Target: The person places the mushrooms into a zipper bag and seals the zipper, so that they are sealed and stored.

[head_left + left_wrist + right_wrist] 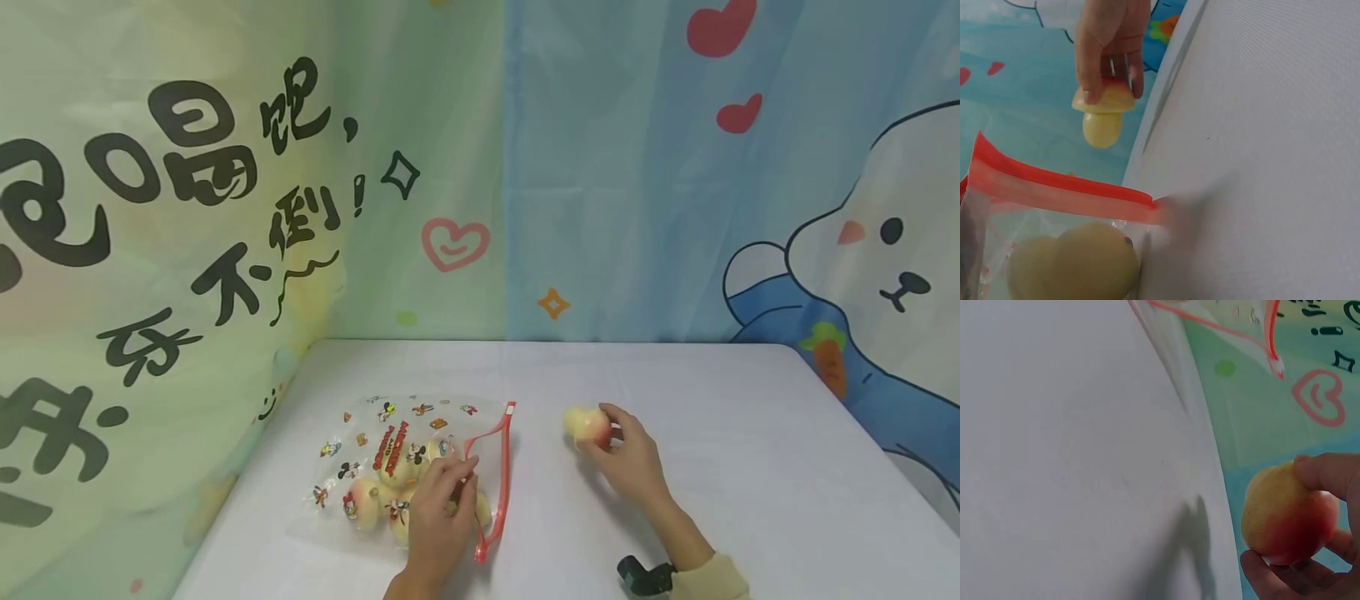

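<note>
My right hand (630, 458) holds a yellow-and-red mushroom-shaped piece (587, 426) above the table, thumb and fingers around its reddish cap. In the left wrist view its yellow stem points down; the right wrist view shows its rounded cap (1288, 519). My left hand (441, 521) grips the edge of a clear zip bag (360, 437) near its red-rimmed mouth, which gapes toward the right. Inside the bag lie several similar yellow and pinkish pieces (365, 502), partly covered by the left hand. The left wrist view shows the red zip strip (1060, 192) but not the left hand's fingers.
A white table (720, 450) lies under everything. Printed cloth (600, 208) hangs behind it and along the left side. A black wrist device (643, 577) sits by the right sleeve (711, 579).
</note>
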{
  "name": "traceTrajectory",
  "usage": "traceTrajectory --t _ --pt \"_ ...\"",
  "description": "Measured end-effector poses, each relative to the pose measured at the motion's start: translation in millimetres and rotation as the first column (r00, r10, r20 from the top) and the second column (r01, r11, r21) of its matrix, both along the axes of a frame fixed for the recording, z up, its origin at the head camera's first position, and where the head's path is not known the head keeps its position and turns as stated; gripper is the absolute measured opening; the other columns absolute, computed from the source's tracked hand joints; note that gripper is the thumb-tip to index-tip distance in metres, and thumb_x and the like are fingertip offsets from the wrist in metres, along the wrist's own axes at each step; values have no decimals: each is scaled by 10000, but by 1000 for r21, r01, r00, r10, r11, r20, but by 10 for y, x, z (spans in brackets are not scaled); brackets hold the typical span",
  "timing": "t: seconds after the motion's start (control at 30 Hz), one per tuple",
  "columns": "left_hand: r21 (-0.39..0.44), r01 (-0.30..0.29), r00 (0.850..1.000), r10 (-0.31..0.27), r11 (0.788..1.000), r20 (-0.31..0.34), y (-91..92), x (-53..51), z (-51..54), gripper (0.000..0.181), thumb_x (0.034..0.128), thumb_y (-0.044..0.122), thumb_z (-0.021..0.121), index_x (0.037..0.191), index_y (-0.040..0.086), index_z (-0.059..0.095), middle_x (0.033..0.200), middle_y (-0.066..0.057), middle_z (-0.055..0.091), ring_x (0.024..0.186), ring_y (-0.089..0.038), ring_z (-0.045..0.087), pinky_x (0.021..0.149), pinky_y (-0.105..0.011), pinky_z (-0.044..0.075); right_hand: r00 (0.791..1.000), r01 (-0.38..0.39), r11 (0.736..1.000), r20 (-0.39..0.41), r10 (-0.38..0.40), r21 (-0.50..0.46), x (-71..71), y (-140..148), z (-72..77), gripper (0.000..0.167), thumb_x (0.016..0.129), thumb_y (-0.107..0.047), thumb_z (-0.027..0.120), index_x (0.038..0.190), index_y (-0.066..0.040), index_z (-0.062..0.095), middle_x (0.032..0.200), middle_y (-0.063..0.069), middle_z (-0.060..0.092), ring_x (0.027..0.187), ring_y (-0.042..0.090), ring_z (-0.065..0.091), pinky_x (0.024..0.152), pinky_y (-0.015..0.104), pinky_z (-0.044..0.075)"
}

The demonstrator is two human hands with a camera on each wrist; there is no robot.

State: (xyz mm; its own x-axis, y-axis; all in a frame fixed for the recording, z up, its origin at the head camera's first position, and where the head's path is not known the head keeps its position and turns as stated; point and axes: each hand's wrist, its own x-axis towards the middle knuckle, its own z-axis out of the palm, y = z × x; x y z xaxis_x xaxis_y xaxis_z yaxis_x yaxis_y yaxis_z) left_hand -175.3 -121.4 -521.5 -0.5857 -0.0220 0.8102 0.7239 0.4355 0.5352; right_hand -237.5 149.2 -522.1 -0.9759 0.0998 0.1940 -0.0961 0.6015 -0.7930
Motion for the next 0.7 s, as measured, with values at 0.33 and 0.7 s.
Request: traceTrajectory --t 0.33,0.7 --pt "-5 -4 1000 4 1000 2 2 13 20 348 779 -152 650 1078 22 692 950 -89 616 701 -92 582 624 -99 486 996 -89 984 3 91 -157 311 -395 -75 645 771 -163 833 1323 -38 525 1292 157 578 1092 315 616 825 335 569" --pt "14 13 999 -12 1000 -38 7 0 9 387 779 -165 638 1121 12 674 947 -91 602 693 -104 586 622 -102 486 985 -171 956 -49 164 -239 519 -615 -120 643 709 -103 867 1275 -59 564 1271 64 602 1073 257 627 804 260 563"
